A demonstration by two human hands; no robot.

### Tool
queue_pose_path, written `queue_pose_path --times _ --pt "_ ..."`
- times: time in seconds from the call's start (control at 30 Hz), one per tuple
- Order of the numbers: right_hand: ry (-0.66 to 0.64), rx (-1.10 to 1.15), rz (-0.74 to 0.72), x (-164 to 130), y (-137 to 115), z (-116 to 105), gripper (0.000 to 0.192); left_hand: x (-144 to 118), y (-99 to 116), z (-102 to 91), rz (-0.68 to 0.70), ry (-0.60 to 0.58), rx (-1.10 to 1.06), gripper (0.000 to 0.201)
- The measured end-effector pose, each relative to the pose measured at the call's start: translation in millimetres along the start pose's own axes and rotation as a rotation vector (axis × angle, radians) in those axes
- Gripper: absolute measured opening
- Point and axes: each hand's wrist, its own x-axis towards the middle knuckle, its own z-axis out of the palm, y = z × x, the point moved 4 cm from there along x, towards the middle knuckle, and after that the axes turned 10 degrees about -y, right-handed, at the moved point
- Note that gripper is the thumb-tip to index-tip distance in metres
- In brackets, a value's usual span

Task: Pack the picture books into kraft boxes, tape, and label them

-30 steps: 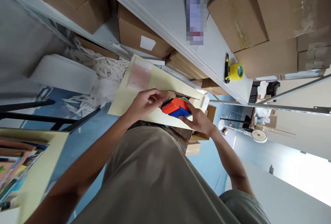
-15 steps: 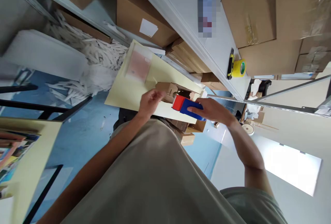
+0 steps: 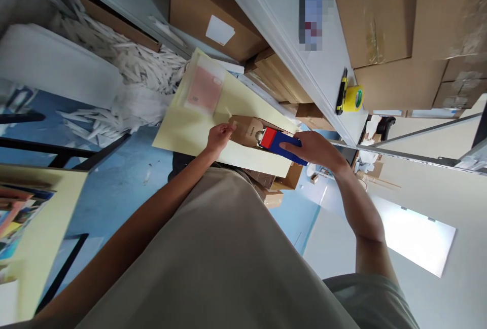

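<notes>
A slim blue-and-red box-shaped item (image 3: 283, 145) lies in the grip of my right hand (image 3: 314, 147), thumb over its top. Its red end points left, over the opening of a small brown cardboard box (image 3: 243, 127). My left hand (image 3: 219, 137) is closed at the left end of that box, fingertips pinching its edge. The box rests on a pale yellow tabletop (image 3: 177, 126). A round hole shows in its side, with small print beside it. What lies inside is mostly hidden by the blue-and-red item.
A pink sheet in clear plastic (image 3: 205, 89) lies at the table's left. On the shelf (image 3: 304, 65) above are a roll of yellow tape (image 3: 353, 98) and a box cutter (image 3: 342, 93). Large cartons (image 3: 216, 14) stand behind. White paper strips (image 3: 140, 70) are heaped at left.
My left hand has come to the box's end and closed on its edge. The blue-and-red item has shifted slightly right and up in my right hand, closer to the box.
</notes>
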Motion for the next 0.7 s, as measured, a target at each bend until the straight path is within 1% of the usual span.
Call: queue_pose_path --times 0.17,0.3,0.43,0.57,0.63,0.67,0.7 --pt "-0.017 -0.022 0.029 2 -8 -3 0.060 4 -11 0.6 -0.014 0.001 0.051 0.045" --pt "-0.043 -0.008 0.062 5 -9 -2 0.056 8 -16 7.2 -0.031 0.026 0.083 0.042" --pt "-0.014 -0.064 0.082 4 -12 -1 0.053 8 -18 12.5 -0.008 0.028 0.109 0.043" --pt "-0.016 -0.111 0.098 1 -22 -2 0.052 8 -20 14.1 0.060 0.024 0.184 0.034" --pt "-0.023 -0.114 0.107 -1 -27 -3 0.053 9 -23 12.7 0.060 0.036 0.214 0.029" --pt "-0.025 -0.113 0.111 -2 -28 -4 0.053 10 -25 11.0 0.044 0.054 0.223 0.033" --pt "-0.023 -0.110 0.114 -3 -29 -4 0.053 10 -26 8.8 0.032 0.070 0.233 0.044"
